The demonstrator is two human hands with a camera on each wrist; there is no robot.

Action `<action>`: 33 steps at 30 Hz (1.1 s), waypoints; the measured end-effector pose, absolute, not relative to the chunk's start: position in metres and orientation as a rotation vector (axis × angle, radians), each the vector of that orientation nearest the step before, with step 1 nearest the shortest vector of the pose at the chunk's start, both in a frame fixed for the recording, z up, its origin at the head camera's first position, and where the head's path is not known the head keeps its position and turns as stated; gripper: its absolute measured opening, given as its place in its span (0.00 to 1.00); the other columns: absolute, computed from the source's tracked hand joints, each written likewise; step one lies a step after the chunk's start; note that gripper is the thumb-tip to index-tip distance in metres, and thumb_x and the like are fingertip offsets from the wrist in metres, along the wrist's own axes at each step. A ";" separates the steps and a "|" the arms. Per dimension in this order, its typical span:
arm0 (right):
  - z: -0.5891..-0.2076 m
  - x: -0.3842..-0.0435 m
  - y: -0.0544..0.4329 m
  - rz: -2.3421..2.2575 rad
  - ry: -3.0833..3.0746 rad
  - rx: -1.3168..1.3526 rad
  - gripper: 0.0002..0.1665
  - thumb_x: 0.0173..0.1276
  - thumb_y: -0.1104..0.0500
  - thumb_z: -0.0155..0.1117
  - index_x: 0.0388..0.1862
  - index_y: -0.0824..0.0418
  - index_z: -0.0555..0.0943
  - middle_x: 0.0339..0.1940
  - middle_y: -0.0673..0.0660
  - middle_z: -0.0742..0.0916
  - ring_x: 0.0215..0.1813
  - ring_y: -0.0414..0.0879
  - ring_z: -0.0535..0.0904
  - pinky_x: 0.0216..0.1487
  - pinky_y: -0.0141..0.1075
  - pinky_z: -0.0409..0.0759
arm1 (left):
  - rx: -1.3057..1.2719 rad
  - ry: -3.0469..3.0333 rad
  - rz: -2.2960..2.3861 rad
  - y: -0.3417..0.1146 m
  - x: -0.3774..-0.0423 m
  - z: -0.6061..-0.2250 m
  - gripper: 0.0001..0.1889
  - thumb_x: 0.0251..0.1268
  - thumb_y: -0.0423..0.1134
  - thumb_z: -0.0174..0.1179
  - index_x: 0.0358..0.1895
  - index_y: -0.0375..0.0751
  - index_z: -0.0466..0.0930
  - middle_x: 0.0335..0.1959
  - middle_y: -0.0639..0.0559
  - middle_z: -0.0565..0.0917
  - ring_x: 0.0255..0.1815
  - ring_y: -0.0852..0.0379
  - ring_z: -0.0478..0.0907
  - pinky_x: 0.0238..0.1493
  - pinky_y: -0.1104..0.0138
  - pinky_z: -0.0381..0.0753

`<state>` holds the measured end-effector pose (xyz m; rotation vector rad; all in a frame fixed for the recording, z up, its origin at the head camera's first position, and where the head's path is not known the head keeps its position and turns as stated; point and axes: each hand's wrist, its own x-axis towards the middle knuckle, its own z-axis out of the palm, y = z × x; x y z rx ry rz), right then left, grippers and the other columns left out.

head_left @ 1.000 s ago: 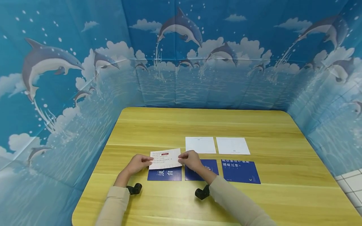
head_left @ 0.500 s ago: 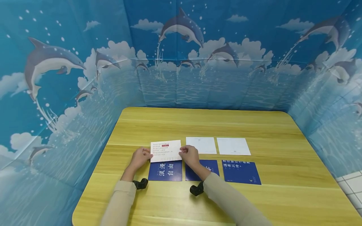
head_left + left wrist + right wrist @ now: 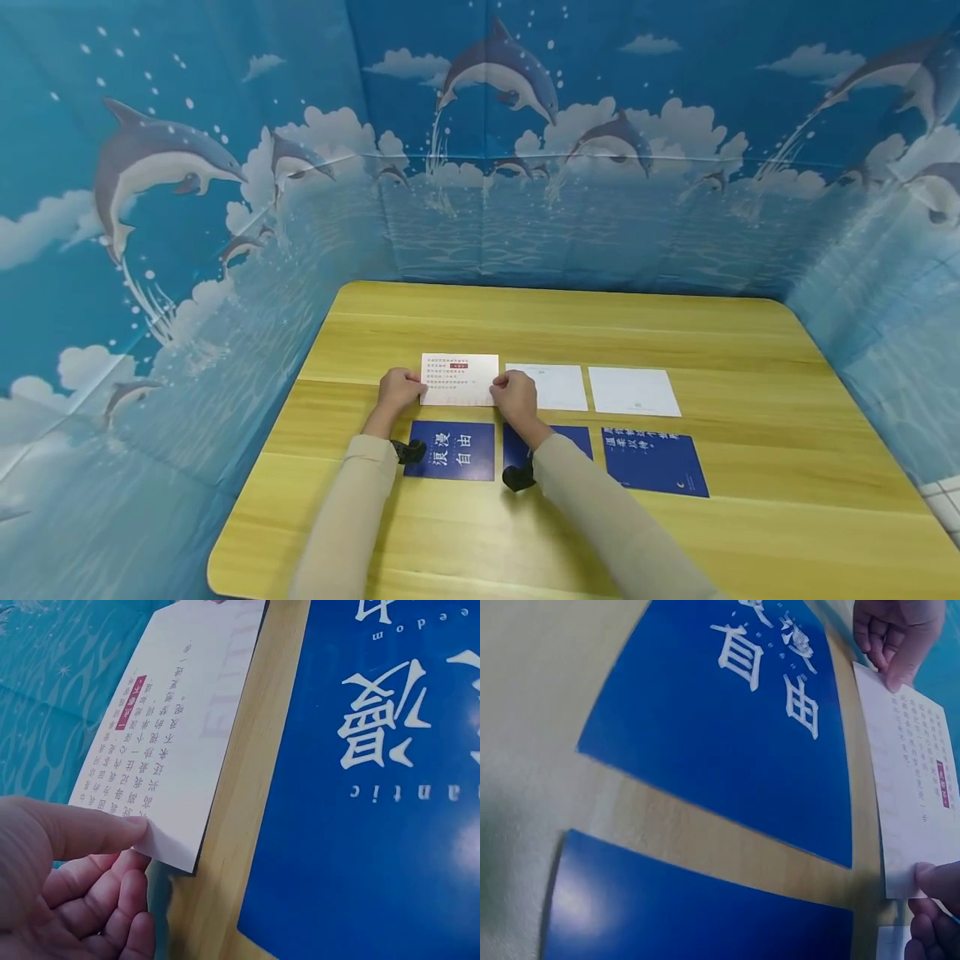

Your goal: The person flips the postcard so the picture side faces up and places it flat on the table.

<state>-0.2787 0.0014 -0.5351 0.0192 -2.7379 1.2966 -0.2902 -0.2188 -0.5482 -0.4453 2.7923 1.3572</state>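
A white card with printed characters and a small red block is held between both hands, just beyond a blue card. My left hand pinches its left edge; in the left wrist view the thumb lies on top and the fingers curl beneath. The right hand pinches the opposite edge, its thumb on the printed face in the right wrist view. Close to the right hand lies a plain white card, partly covered by it. Under the right wrist, a second blue card is partly hidden.
Another white card lies farther right in the back row. A third blue card with white characters lies at the right of the front row. The yellow wooden table meets a dolphin-print curtain at its back.
Both hands have carried the printed white card away from me, off the left blue card, to the left of the back-row white cards. The blue card's characters are now uncovered.
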 end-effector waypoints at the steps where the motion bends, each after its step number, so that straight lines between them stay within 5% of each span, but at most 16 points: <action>1: -0.537 -0.279 0.001 1.267 -2.755 0.036 0.02 0.54 0.66 0.67 0.27 0.66 0.83 0.20 0.53 0.81 0.25 0.46 0.75 0.29 0.38 0.74 | -0.447 2.792 1.344 -0.219 -0.292 -0.550 0.04 0.46 0.31 0.66 0.23 0.35 0.80 0.24 0.46 0.78 0.25 0.51 0.71 0.25 0.62 0.70; 8: -0.544 -0.275 -0.003 0.966 -2.810 0.236 0.05 0.55 0.66 0.66 0.30 0.68 0.83 0.23 0.58 0.83 0.30 0.52 0.79 0.35 0.43 0.76 | -0.492 2.788 1.267 -0.210 -0.280 -0.533 0.04 0.47 0.29 0.64 0.28 0.30 0.83 0.27 0.43 0.81 0.24 0.52 0.73 0.23 0.66 0.71; 17: -0.539 -0.275 -0.009 0.565 -2.879 0.335 0.19 0.56 0.63 0.66 0.08 0.60 0.73 0.15 0.56 0.78 0.25 0.51 0.74 0.29 0.41 0.72 | -0.495 2.862 1.141 -0.205 -0.281 -0.528 0.02 0.46 0.27 0.60 0.24 0.32 0.81 0.25 0.44 0.79 0.23 0.54 0.69 0.19 0.70 0.64; 29: -0.543 -0.274 -0.012 0.348 -2.860 0.374 0.11 0.55 0.65 0.64 0.14 0.63 0.82 0.17 0.59 0.78 0.24 0.52 0.74 0.28 0.40 0.74 | -0.521 2.881 1.118 -0.201 -0.280 -0.526 0.04 0.47 0.28 0.60 0.28 0.31 0.83 0.29 0.42 0.81 0.28 0.51 0.73 0.24 0.68 0.69; 33: -0.543 -0.274 -0.012 0.357 -2.866 0.372 0.11 0.56 0.65 0.64 0.15 0.63 0.82 0.18 0.59 0.78 0.25 0.52 0.74 0.29 0.40 0.74 | -0.528 2.892 1.104 -0.200 -0.280 -0.525 0.04 0.48 0.27 0.58 0.21 0.32 0.81 0.21 0.45 0.78 0.23 0.53 0.70 0.20 0.69 0.65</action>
